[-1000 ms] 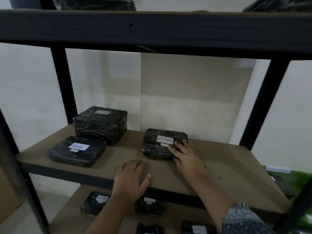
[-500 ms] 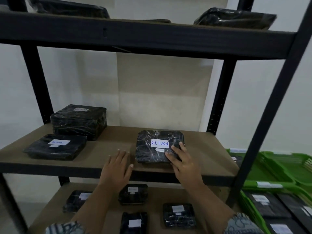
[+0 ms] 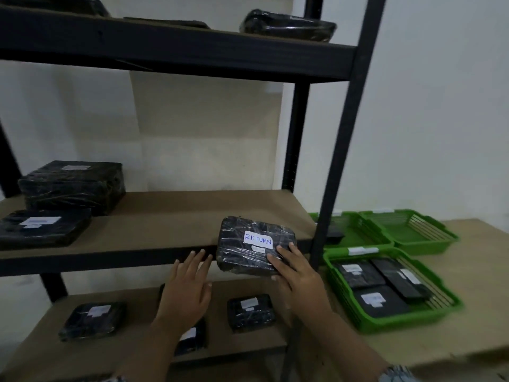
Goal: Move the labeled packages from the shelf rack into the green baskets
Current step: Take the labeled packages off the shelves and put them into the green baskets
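Black plastic wrap covers the RETURN package [image 3: 254,246], which sits tilted at the front lip of the middle shelf [image 3: 170,216], its near half hanging out past the edge. The right hand [image 3: 298,274] grips its lower right corner, fingers spread across the top and the thumb tucked under where I can't see it. The left hand [image 3: 190,288] is flat and spread, fingertips touching the shelf's dark front rail just left of the package, holding nothing.

Between the package and the front upright post [image 3: 341,166] there is only a narrow gap, and the right wrist already lies close to that post. To the left, the shelf board is bare up to two more wrapped packages: a tall box [image 3: 73,186] at the back and a flat one [image 3: 41,228] in front of it, touching. On the lower shelf [image 3: 143,340] I count three packages in plain view, and a fourth shows partly behind the left forearm.

Right of the rack, three green baskets [image 3: 413,323] stand on a pale table [image 3: 479,271]. The nearest holds three packages, the far right one shows only bare slats, and the far left one sits partly behind the post.
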